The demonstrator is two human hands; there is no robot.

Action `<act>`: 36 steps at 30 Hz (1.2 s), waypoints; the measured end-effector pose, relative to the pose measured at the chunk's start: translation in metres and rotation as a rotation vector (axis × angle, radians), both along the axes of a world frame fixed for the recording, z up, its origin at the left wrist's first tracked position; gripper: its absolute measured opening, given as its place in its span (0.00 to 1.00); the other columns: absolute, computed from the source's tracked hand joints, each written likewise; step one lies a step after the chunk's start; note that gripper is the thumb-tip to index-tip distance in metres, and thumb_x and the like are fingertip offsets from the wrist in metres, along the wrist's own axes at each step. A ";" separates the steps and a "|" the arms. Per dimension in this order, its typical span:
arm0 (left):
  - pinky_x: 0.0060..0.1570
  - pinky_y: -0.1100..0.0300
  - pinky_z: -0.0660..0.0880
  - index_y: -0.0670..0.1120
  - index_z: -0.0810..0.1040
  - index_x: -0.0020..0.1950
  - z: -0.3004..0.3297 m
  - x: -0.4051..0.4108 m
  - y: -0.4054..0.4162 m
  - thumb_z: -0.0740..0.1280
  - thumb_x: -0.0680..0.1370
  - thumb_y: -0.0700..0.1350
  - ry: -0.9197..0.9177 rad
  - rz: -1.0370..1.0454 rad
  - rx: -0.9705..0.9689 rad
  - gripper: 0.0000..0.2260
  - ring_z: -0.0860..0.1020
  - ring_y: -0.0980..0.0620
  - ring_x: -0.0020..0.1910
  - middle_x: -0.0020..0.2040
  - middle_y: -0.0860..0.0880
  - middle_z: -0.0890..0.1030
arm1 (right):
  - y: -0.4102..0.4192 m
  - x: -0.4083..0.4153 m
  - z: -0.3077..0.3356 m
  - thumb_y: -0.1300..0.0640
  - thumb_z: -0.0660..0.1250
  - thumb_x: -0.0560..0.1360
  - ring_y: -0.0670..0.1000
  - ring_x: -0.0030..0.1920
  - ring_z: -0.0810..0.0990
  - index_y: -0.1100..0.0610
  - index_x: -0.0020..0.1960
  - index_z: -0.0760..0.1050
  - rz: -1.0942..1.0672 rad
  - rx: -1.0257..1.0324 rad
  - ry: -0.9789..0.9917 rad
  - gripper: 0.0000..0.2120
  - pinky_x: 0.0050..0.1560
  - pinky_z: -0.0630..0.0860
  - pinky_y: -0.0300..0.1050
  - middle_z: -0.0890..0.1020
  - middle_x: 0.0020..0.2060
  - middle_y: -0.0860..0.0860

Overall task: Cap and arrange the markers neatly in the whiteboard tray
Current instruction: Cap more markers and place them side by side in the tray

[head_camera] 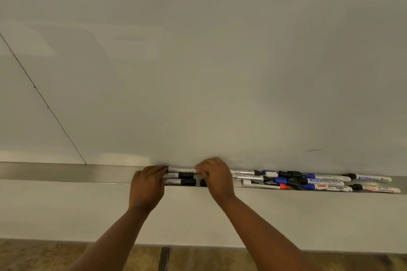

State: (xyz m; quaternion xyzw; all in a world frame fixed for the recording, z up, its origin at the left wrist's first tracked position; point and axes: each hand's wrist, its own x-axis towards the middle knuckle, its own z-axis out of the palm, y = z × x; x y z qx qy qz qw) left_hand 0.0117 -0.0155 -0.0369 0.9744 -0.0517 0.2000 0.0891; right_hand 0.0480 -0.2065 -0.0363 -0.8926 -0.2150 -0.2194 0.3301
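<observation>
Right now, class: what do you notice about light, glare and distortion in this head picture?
Head view: dim, yellowish light; soft pale glare patches on the whiteboard; wide-angle bending tilts the tray and the board's seam; marker labels between the left hand and right hand are too blurred to read.

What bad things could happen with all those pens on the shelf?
Both hands, left and right, hold one marker over the tray; it might slip and fall to the floor. The heap of markers beside the right hand lies crisscross, so a bump might roll some off the front edge.
</observation>
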 end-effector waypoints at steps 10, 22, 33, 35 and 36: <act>0.37 0.56 0.76 0.46 0.82 0.43 0.005 0.011 -0.042 0.57 0.70 0.44 -0.058 -0.194 -0.010 0.14 0.82 0.47 0.38 0.39 0.48 0.85 | -0.090 0.008 0.023 0.60 0.60 0.75 0.57 0.46 0.77 0.60 0.46 0.79 -0.147 -0.492 0.377 0.09 0.40 0.69 0.46 0.81 0.41 0.58; 0.31 0.59 0.64 0.47 0.81 0.36 0.009 0.022 -0.080 0.72 0.66 0.50 0.026 -0.283 -0.080 0.07 0.79 0.47 0.33 0.34 0.50 0.83 | -0.082 0.000 0.008 0.56 0.82 0.45 0.47 0.20 0.73 0.52 0.24 0.75 -0.186 -0.861 0.089 0.17 0.22 0.68 0.34 0.76 0.19 0.48; 0.41 0.56 0.73 0.44 0.77 0.44 0.021 0.030 -0.123 0.62 0.73 0.61 0.356 0.113 0.037 0.20 0.73 0.48 0.52 0.45 0.46 0.80 | -0.092 -0.003 0.008 0.56 0.78 0.60 0.48 0.27 0.76 0.53 0.36 0.78 -0.066 -0.493 -0.130 0.10 0.28 0.73 0.37 0.81 0.28 0.49; 0.42 0.56 0.72 0.44 0.77 0.45 0.021 0.032 -0.128 0.63 0.74 0.59 0.378 0.127 0.028 0.18 0.72 0.47 0.54 0.47 0.46 0.80 | -0.094 -0.005 0.013 0.55 0.75 0.64 0.49 0.30 0.79 0.55 0.40 0.78 -0.071 -0.373 -0.149 0.08 0.30 0.75 0.38 0.83 0.31 0.50; 0.42 0.56 0.73 0.44 0.77 0.46 0.021 0.033 -0.129 0.63 0.74 0.58 0.382 0.131 0.022 0.17 0.73 0.47 0.54 0.47 0.46 0.80 | -0.094 -0.006 0.017 0.53 0.71 0.66 0.49 0.31 0.79 0.56 0.42 0.79 -0.076 -0.321 -0.155 0.08 0.31 0.76 0.38 0.83 0.33 0.51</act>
